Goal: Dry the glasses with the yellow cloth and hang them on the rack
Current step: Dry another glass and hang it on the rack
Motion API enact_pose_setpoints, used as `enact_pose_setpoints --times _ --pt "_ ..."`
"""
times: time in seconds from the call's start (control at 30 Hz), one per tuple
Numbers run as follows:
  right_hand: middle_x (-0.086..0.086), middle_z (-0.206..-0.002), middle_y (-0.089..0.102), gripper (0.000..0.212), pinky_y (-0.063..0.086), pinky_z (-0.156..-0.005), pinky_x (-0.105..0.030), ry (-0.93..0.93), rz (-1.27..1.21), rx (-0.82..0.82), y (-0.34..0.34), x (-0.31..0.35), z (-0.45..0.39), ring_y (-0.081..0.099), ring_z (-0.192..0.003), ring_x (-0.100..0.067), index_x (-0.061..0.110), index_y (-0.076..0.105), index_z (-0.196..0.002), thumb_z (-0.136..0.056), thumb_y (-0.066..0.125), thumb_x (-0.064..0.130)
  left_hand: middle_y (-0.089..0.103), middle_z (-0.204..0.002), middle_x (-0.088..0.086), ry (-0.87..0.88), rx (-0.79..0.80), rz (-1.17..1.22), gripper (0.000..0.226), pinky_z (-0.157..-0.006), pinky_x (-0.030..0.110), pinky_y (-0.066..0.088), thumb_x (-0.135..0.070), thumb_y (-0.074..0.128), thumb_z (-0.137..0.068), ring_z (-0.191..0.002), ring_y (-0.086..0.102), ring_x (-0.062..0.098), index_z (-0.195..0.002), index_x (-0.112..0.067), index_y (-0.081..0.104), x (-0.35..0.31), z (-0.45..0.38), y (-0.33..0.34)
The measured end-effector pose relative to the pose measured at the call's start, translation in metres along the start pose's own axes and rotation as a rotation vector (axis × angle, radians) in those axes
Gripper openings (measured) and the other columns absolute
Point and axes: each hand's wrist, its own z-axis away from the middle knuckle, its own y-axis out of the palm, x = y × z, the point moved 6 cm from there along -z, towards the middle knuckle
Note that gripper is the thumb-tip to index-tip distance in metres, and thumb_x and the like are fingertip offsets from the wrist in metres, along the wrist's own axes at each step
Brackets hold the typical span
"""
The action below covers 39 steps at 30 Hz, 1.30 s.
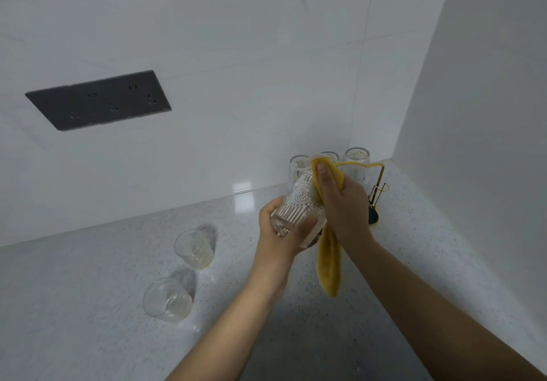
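Left hand (pixel 279 229) grips the patterned glass (pixel 299 203); right hand (pixel 343 203) clutches the yellow cloth (pixel 328 265) against it

cloth (pixel 328 259): yellow | held glass (pixel 296 203): clear, ribbed, embossed | rack (pixel 377 191): gold | counter (pixel 88 292): grey-speckled

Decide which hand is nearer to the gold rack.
Right. The right hand, holding the yellow cloth, is just in front of the gold rack; the left hand is farther left, gripping the glass.
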Motion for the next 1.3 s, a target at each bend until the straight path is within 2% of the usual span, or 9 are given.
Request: enact_pose_setpoints --times 0.1,0.2,0.27,0.6,0.73,0.9,1.03,1.17,1.3 --pt "0.005 -0.048 0.044 0.045 0.034 -0.044 -0.01 -0.011 0.115 0.285 0.004 0.006 -0.004 0.042 -0.041 0.0 0.016 0.048 -0.055 -0.091 0.049 0.044 0.063 -0.11 0.004 0.123 -0.035 -0.033 0.056 -0.068 0.032 0.058 -0.023 0.075 -0.081 -0.084 0.071 0.014 -0.123 -0.023 0.037 0.0 -0.001 -0.008" --pt "0.0 -0.073 0.066 0.034 0.052 -0.068 -0.026 0.27 -0.046 0.771 0.004 0.002 0.004 0.062 -0.068 -0.01 0.014 0.066 -0.081 -0.088 0.052 0.044 0.063 -0.104 0.006 0.149 0.049 -0.043 0.059 -0.058 0.03 0.052 -0.035 0.078 -0.069 -0.074 0.065 0.016 -0.116 -0.024 0.043 -0.01 -0.008 -0.025" --pt "-0.002 -0.089 0.066 0.031 0.051 -0.078 -0.034 0.392 -0.167 0.882 0.003 0.0 0.012 0.062 -0.084 -0.016 0.018 0.065 -0.095 -0.081 0.056 0.044 0.065 -0.096 0.004 0.125 0.131 -0.021 0.061 -0.056 0.03 0.051 -0.037 0.074 -0.061 -0.07 0.062 0.018 -0.113 -0.024 0.046 -0.015 -0.011 -0.028" --pt "-0.016 -0.108 0.061 0.036 0.041 -0.101 -0.05 0.295 -0.045 0.98 -0.002 0.002 0.031 0.056 -0.107 -0.031 0.008 0.059 -0.108 -0.08 0.056 0.03 0.054 -0.093 -0.004 0.234 0.291 -0.384 0.053 -0.063 0.017 0.05 0.01 0.068 -0.081 -0.07 0.058 -0.005 -0.113 -0.024 0.042 -0.044 -0.007 -0.033" --pt "-0.019 -0.129 0.053 0.036 0.037 -0.104 -0.046 0.49 -0.235 1.032 -0.003 0.0 0.037 0.048 -0.121 -0.034 0.013 0.06 -0.109 -0.074 0.061 0.02 0.053 -0.098 -0.003 0.226 0.335 -0.388 0.048 -0.062 0.019 0.05 -0.013 0.069 -0.076 -0.073 0.058 -0.005 -0.112 -0.026 0.04 -0.042 0.0 -0.025" --pt "-0.002 -0.106 0.061 0.026 0.048 -0.084 -0.03 0.619 -0.274 1.15 0.002 0.011 0.048 0.058 -0.1 -0.019 0.019 0.055 -0.101 -0.078 0.064 0.011 0.058 -0.096 0.002 0.129 0.422 -0.229 0.056 -0.06 0.03 0.051 -0.042 0.078 -0.068 -0.077 0.063 0.012 -0.11 -0.023 0.046 -0.04 -0.003 -0.023" --pt "0.004 -0.099 0.058 0.013 0.05 -0.076 -0.022 0.493 -0.066 1.208 0.005 0.025 0.054 0.056 -0.088 -0.011 0.028 0.05 -0.091 -0.09 0.05 0.015 0.06 -0.09 0.01 -0.001 0.465 0.105 0.07 -0.045 0.025 0.051 -0.043 0.09 -0.058 -0.064 0.064 0.019 -0.107 -0.012 0.052 -0.032 -0.004 -0.023" --pt "-0.01 -0.113 0.057 0.028 0.047 -0.088 -0.027 0.166 0.288 1.238 0.004 0.039 0.063 0.057 -0.102 -0.019 0.017 0.053 -0.118 -0.095 0.045 0.03 0.066 -0.085 0.014 -0.169 0.508 0.164 0.076 -0.044 0.024 0.049 -0.042 0.091 -0.054 -0.06 0.066 0.022 -0.107 -0.004 0.052 -0.03 -0.003 -0.021" --pt "0.007 -0.093 0.059 0.015 0.05 -0.077 -0.011 0.103 0.288 1.283 0.011 0.036 0.072 0.059 -0.084 0.004 0.026 0.056 -0.094 -0.095 0.044 0.035 0.067 -0.085 0.021 -0.417 0.597 0.074 0.08 -0.048 0.026 0.053 -0.053 0.086 -0.057 -0.063 0.066 0.028 -0.111 -0.004 0.055 -0.019 0.003 -0.022"
